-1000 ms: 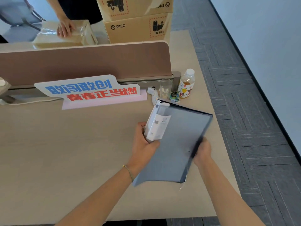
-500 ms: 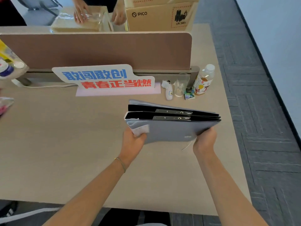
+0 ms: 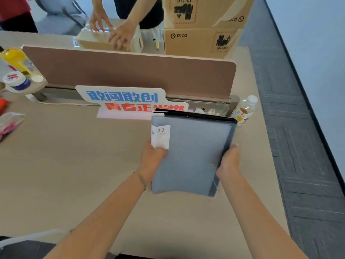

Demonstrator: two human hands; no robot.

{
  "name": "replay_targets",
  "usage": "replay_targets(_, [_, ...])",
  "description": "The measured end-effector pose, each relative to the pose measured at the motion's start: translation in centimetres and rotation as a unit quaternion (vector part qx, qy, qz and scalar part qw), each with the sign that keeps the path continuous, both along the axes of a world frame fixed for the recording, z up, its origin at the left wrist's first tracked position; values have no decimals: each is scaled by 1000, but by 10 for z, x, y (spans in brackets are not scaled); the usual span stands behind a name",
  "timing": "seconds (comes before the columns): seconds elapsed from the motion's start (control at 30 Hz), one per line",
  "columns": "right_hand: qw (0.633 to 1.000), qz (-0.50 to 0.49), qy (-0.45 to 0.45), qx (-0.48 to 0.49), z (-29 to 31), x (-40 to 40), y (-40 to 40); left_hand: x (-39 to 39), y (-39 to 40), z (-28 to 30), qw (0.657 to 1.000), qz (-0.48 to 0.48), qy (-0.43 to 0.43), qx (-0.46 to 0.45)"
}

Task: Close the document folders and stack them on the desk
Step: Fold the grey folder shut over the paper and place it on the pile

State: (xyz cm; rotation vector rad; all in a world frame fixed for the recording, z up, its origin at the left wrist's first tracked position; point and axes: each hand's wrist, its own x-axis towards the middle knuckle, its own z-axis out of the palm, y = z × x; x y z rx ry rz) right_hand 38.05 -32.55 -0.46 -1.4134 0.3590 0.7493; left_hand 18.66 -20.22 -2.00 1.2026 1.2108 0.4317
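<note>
**A:** What have I got in my hands?

**B:** The grey-blue folders (image 3: 188, 156). They are closed and pressed together in one pile, with a black edge at the far end. I hold the pile up over the right part of the desk (image 3: 74, 165), tipped toward me. I cannot tell if the low end touches the desk.

**A:** How am I holding them?

**B:** My left hand (image 3: 152, 161) grips the left side, just under the white label (image 3: 161, 136) with "20" on it. My right hand (image 3: 228, 163) grips the right side, thumb on the edge. The fingers of both hands are closed around the pile.

**A:** Will it be hard to hold?

**B:** I think it is light. The covers look smooth, so one folder could slip out. The bottom bends a bit, so it is floppy, not stiff. The two long sides are the best place to hold.

**A:** Is there room to put it down?

**B:** Yes. The desk below is flat and bare. Behind the pile is a sign (image 3: 128, 100), then a brown divider (image 3: 130, 71). A bottle (image 3: 244, 109) stands near the far right corner, so I would stay away from it. Past the divider are cardboard boxes (image 3: 201, 42) and another person's hands (image 3: 121, 36).
</note>
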Motion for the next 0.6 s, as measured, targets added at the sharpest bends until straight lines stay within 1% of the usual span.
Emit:
replay_targets(0.07, [999, 11, 10, -33, 0, -3, 22, -2, 20, 4, 998, 27, 30, -58])
replay_targets(0.13, [998, 19, 12, -51, 2, -9, 40, -5, 34, 17, 992, 22, 60, -108])
replay_targets(0.27, [986, 91, -52, -131, -16, -17, 71, -13, 68, 5, 981, 15, 77, -177])
replay_targets(0.33, [987, 87, -26, -135, -40, -17, 84, -13, 85, -11, 980, 18, 83, -182])
replay_targets(0.4, [984, 103, -11, -148, -45, -22, 96, -11, 98, -20, 981, 25, 95, -167])
replay_targets(0.5, [984, 102, -23, -146, -43, -27, 112, -5, 113, -25, 982, 23, 108, -156])
replay_targets(0.6, [979, 114, -31, -164, -60, -23, 124, -1, 127, -38, 982, 10, 116, -148])
